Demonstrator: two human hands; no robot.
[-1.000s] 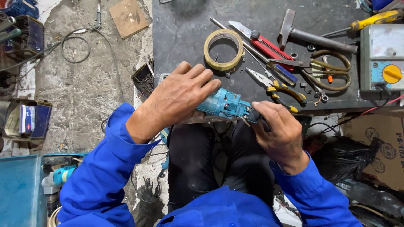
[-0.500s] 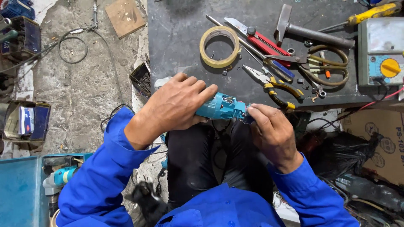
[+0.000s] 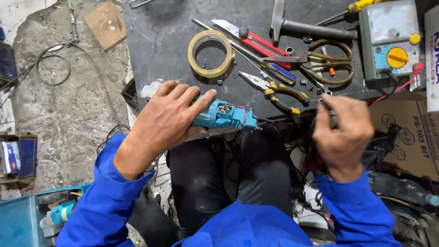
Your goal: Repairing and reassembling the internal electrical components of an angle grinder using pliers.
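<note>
My left hand (image 3: 169,116) lies over a teal power tool body (image 3: 225,116) and holds it against the near edge of the dark workbench (image 3: 160,41), above my lap. The tool's open end shows small wires and points right. Off to the right, my right hand (image 3: 344,130) is raised clear of the tool. Its fingers are pinched on a small dark part (image 3: 333,120) that I cannot identify. A black cable (image 3: 267,120) trails from the tool's end toward that hand.
On the bench lie a tape roll (image 3: 210,54), yellow-handled pliers (image 3: 280,93), red-handled cutters (image 3: 258,40), a hammer (image 3: 311,28), shears (image 3: 330,61) and an analog meter (image 3: 388,41). A cardboard box (image 3: 407,132) stands right. A blue toolbox (image 3: 18,224) sits lower left.
My right hand has let go of the tool's rear end and moved right and up. My left hand still holds the teal body. The view has shifted slightly.
</note>
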